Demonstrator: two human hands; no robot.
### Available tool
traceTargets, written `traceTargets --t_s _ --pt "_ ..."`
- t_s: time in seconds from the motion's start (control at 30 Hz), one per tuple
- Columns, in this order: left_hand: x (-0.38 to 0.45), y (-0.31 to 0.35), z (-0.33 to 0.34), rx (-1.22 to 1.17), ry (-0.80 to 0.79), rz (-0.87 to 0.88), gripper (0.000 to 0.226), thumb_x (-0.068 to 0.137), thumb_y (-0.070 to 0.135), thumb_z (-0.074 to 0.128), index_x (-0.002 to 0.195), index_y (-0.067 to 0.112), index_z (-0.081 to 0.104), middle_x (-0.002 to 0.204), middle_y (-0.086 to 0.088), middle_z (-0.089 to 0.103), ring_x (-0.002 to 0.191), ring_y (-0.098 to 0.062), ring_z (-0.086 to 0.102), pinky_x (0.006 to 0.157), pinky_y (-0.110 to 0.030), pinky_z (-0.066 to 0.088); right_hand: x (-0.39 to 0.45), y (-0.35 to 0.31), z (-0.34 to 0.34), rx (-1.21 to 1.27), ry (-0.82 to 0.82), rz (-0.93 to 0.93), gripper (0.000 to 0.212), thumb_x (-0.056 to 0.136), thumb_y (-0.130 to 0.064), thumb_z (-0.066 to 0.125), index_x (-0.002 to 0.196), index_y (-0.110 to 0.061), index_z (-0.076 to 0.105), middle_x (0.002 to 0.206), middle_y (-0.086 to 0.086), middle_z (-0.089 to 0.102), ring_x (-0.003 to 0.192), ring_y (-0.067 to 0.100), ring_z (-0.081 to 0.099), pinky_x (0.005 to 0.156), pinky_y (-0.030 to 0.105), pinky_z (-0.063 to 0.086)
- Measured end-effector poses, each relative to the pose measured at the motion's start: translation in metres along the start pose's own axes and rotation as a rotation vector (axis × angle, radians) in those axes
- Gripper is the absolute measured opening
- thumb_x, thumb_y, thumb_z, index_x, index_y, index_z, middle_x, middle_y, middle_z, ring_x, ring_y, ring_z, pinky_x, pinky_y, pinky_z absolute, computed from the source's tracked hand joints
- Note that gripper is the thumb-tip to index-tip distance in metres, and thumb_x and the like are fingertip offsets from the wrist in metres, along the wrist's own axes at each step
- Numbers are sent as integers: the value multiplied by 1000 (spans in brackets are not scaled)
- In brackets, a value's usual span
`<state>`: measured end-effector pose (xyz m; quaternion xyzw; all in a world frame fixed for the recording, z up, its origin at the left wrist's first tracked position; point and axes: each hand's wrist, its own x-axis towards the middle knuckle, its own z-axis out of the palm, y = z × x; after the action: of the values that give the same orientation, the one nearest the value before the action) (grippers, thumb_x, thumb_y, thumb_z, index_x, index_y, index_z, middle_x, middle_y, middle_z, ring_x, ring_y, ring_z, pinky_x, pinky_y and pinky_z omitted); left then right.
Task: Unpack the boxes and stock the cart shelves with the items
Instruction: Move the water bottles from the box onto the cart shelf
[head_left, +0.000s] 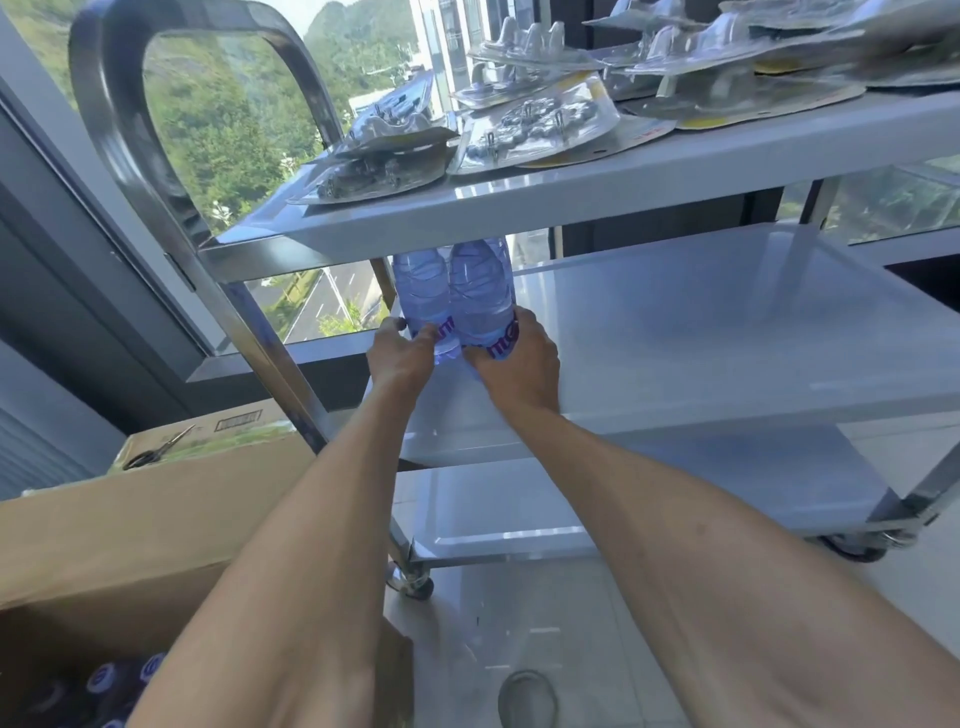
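Note:
Two clear blue-tinted water bottles stand side by side at the left end of the cart's middle shelf (701, 332). My left hand (400, 356) grips the left bottle (422, 293) low on its body. My right hand (517, 358) grips the right bottle (480, 296) around its purple-lettered label. The bottle tops are hidden behind the top shelf (571, 192). An open cardboard box (130, 525) at lower left holds several more bottles, their dark caps (98, 680) showing.
Several blister packs (530, 130) cover the top shelf. The bottom shelf (519, 514) is bare steel. The cart's curved handle (119, 104) rises at left before a window. Scissors (156, 449) lie on a second box behind. A shoe (527, 699) shows on the tiled floor.

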<state>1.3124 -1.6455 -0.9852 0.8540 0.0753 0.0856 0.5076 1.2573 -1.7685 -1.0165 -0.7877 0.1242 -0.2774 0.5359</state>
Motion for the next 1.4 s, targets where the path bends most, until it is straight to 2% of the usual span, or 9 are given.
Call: traceTargets --t_s 0.13,0.27,0.47,0.73,0.83,1.0,1.17,1.3,1.4 --pt "-9 -1 2 39 -33 27 52 96 35 61 141 13 47 139 -15 55 125 -34 53 93 -33 40 -3 0 0 -107 38 -52 78 72 -40 79 139 -20 44 130 2 56 120 22 53 100 38 47" --pt "-30 -7 -13 432 49 182 51 104 39 42 147 12 42 142 -22 51 131 -40 47 105 -42 37 -25 -11 -9 -257 107 -109 85 71 -43 74 144 -17 41 133 8 53 124 27 49 103 40 38" --pt "-77 -10 -51 734 -16 324 52 104 37 36 147 8 40 137 -28 49 127 -43 43 103 -50 37 -57 -21 -31 -399 61 155 79 83 -34 69 150 -23 29 148 12 37 139 30 30 116 46 18" --pt "-150 0 -90 643 -35 308 48 99 40 49 137 10 51 130 -20 56 118 -38 54 92 -44 44 -95 -61 -59 -266 -1 349 61 83 -8 64 137 -20 39 133 11 41 117 34 50 93 41 44" --pt "-176 -12 -131 593 -107 261 30 90 37 60 106 13 66 106 -14 68 98 -34 63 84 -38 50 -122 -83 -54 -151 -11 379 46 85 -7 59 128 -16 46 127 10 50 113 34 56 87 40 48" --pt "-200 -47 -248 826 -26 45 20 82 43 61 84 24 68 86 2 68 77 -21 63 62 -27 45 -186 -122 -14 -151 -231 82 18 89 -16 55 106 -15 59 106 11 67 96 33 61 77 36 48" --pt "-207 -123 -335 997 -42 -317 22 82 26 60 98 13 67 102 -13 69 93 -33 64 84 -39 54 -241 -148 55 -313 -642 -340 16 83 -6 52 79 -21 53 68 -4 50 67 24 49 50 23 28" --pt "-204 -193 -361 1041 11 -382 29 85 29 56 111 16 59 115 -14 64 105 -34 61 85 -37 51 -271 -149 126 -576 -1021 -333 16 81 -12 58 97 -11 60 89 9 57 90 34 62 67 31 45" --pt "-189 -236 -368 1072 -31 -400 41 83 32 57 123 22 54 121 -11 62 110 -32 60 79 -33 46 -287 -125 177 -699 -1068 -220 26 85 -13 60 111 -9 61 113 13 61 105 35 62 78 37 51"
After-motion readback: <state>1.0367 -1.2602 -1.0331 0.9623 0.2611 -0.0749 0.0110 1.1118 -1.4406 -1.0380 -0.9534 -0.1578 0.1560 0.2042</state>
